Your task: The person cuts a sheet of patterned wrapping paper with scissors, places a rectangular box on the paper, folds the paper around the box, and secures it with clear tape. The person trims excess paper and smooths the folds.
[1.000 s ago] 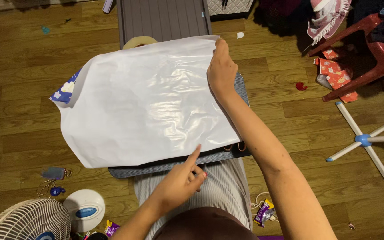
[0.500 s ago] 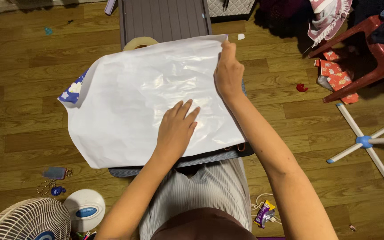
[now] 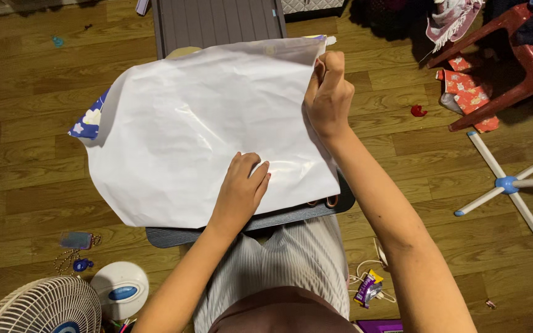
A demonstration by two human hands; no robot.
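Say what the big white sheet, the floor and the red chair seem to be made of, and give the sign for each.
Sheet: probably thin coated wrapping paper; it creases, shines in patches, and a blue printed side shows at its left corner.
Floor: wood or wood-look laminate; brown planks with grain and a dull sheen.
Chair: likely moulded plastic; smooth, evenly red legs.

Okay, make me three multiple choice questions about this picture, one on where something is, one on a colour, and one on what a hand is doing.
1. Where is the white fan?
A. bottom left
B. top right
C. on the lap board

2. What colour is the chair?
A. green
B. red
C. yellow

3. What does the right hand do?
A. lies flat
B. hangs free
C. pinches the paper sheet

Answers: 1 A, it stands on the floor by the lower left corner. 2 B, its frame is red. 3 C, fingers close on the sheet's upper right edge.
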